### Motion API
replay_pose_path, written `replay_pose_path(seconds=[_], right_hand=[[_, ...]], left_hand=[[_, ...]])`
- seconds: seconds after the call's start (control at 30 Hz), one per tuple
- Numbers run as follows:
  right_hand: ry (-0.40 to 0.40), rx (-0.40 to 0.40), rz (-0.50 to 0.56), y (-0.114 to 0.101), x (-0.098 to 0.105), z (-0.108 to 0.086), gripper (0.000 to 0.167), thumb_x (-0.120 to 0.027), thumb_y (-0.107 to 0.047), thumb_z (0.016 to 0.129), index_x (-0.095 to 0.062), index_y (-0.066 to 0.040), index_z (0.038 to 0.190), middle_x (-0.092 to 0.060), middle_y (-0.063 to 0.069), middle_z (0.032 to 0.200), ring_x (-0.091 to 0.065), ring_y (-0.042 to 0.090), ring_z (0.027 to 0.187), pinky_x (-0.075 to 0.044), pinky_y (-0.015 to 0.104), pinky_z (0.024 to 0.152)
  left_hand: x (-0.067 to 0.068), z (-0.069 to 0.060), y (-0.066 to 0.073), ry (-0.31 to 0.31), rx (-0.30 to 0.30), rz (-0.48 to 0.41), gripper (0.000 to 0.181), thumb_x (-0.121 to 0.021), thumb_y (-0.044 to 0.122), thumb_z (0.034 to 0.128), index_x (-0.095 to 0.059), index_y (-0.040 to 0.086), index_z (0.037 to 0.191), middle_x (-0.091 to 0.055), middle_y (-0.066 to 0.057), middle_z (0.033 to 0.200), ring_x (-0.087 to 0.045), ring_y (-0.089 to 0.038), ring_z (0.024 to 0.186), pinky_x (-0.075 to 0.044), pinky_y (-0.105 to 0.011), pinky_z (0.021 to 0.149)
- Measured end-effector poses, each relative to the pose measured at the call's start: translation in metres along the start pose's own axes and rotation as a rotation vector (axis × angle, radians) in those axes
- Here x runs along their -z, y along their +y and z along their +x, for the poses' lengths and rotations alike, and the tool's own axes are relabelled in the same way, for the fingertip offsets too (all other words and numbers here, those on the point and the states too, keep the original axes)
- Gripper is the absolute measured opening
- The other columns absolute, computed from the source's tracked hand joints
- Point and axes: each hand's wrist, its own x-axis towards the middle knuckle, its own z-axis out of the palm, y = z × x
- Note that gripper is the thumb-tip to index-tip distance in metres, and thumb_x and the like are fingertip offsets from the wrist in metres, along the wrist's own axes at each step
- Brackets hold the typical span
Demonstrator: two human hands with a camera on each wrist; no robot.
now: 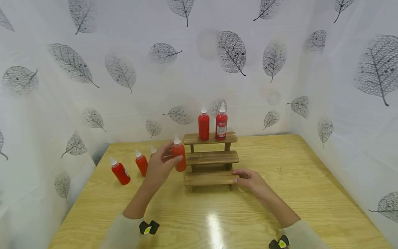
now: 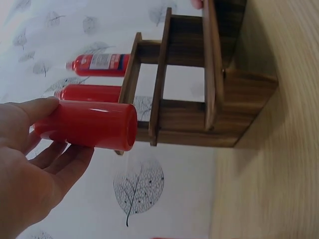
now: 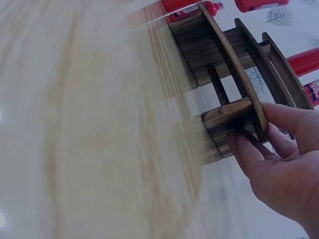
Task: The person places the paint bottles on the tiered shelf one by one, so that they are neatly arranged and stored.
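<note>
My left hand (image 1: 160, 166) grips a red squeeze bottle (image 1: 179, 155) with a white pointed cap, held in the air just left of a three-step wooden rack (image 1: 214, 158). In the left wrist view, thumb and fingers wrap around that bottle (image 2: 89, 124), its base toward the rack. At the rack's right end, my right hand (image 1: 253, 183) pinches the lowest step, thumb on one side and fingers beneath in the right wrist view. Two red bottles stand on the top step, one plain (image 1: 203, 126) and one with its label (image 1: 221, 125) facing me.
Left of the rack, a red bottle (image 1: 120, 173) and another (image 1: 141, 164) stand on the wooden table (image 1: 248, 221). A further white cap (image 1: 153, 150) shows behind my left hand. White leaf-printed sheeting (image 1: 192, 79) encloses the back and sides.
</note>
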Motion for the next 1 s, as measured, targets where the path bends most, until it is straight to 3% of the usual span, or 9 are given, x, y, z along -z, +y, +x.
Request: replay_pose_path(seconds=[0.27, 0.5, 0.83, 1.0], right_hand=[[0.002, 0.000, -0.007, 0.000, 0.000, 0.001, 0.045, -0.069, -0.024, 0.095, -0.060, -0.002, 0.134, -0.054, 0.018, 0.144, -0.050, 0.030, 0.132, -0.044, 0.043, 0.109], [0.005, -0.010, 0.008, 0.003, -0.001, 0.002, 0.044, -0.071, -0.024, 0.094, -0.061, -0.004, 0.132, -0.056, 0.015, 0.140, -0.053, 0.027, 0.127, -0.046, 0.039, 0.106], [0.012, -0.015, -0.008, 0.003, 0.001, 0.003, 0.043, -0.071, -0.024, 0.094, -0.063, -0.005, 0.131, -0.057, 0.015, 0.140, -0.055, 0.028, 0.125, -0.047, 0.039, 0.105], [0.002, -0.009, -0.007, 0.002, 0.000, 0.002, 0.043, -0.071, -0.025, 0.094, -0.063, -0.005, 0.131, -0.058, 0.014, 0.139, -0.056, 0.026, 0.124, -0.048, 0.038, 0.104]], left_hand=[[-0.025, 0.016, 0.010, -0.043, -0.053, -0.004, 0.058, -0.078, 0.027, 0.0899, -0.055, 0.022, 0.143, -0.065, -0.001, 0.133, -0.063, -0.022, 0.120, -0.054, -0.039, 0.103], [-0.047, 0.029, 0.016, -0.054, -0.132, 0.018, 0.054, -0.077, 0.022, 0.0906, -0.057, 0.016, 0.140, -0.064, -0.006, 0.134, -0.064, -0.026, 0.119, -0.055, -0.041, 0.101], [-0.082, 0.051, 0.022, -0.076, -0.192, -0.022, 0.054, -0.076, 0.018, 0.0907, -0.057, 0.012, 0.140, -0.064, -0.009, 0.131, -0.065, -0.025, 0.117, -0.055, -0.040, 0.101], [-0.095, 0.056, 0.027, -0.108, -0.192, -0.023, 0.055, -0.075, 0.020, 0.0916, -0.055, 0.012, 0.142, -0.066, -0.008, 0.130, -0.064, -0.023, 0.117, -0.055, -0.039, 0.102]])
